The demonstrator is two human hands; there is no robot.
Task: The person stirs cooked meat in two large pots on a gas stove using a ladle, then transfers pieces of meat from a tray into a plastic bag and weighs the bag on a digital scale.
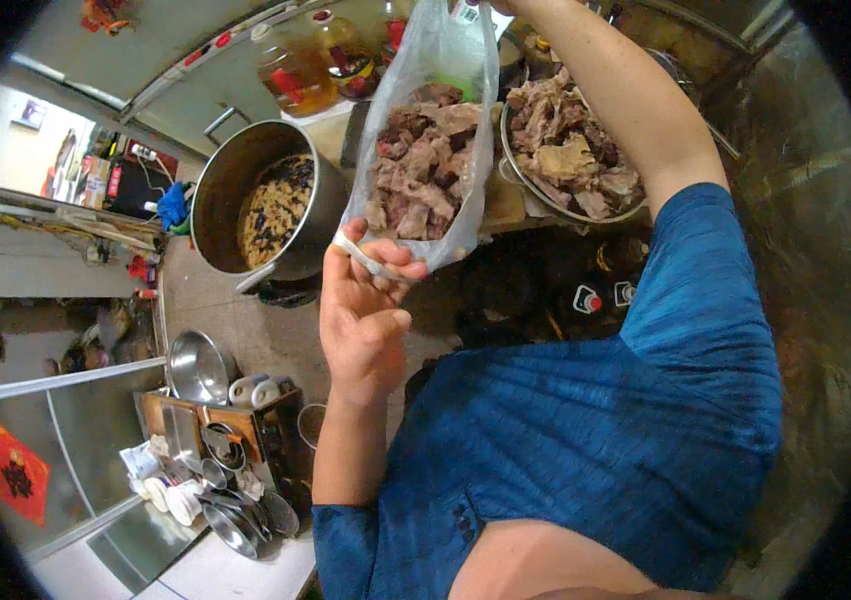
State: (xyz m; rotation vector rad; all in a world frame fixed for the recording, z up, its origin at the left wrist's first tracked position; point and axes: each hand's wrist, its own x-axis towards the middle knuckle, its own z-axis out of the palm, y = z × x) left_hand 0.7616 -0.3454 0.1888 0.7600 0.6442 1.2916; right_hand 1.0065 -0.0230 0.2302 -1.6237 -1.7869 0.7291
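Note:
A translucent plastic bag (487, 187) hangs stretched between my two hands, its mouth open towards me, with chunks of cooked-looking meat (425, 161) inside. My left hand (367, 315), palm up, has a handle loop of the bag hooked over its fingers at the lower left. My right hand (504, 6) is at the top edge, mostly cut off, by the bag's upper end; its fingers are hardly visible. Under my right forearm, a wide metal basin (583, 217) holds more meat on the bone (564, 161). Left of the bag stands a deep metal pot (219, 202) with brown, lumpy contents (275, 214).
Large plastic bottles of amber liquid (294, 79) stand behind the pot and bag. Lower left are a steel bowl (200, 367), white jugs (254, 391) and stacked metal pans (234, 529). Labelled containers (587, 300) lie in the dark space below the basin.

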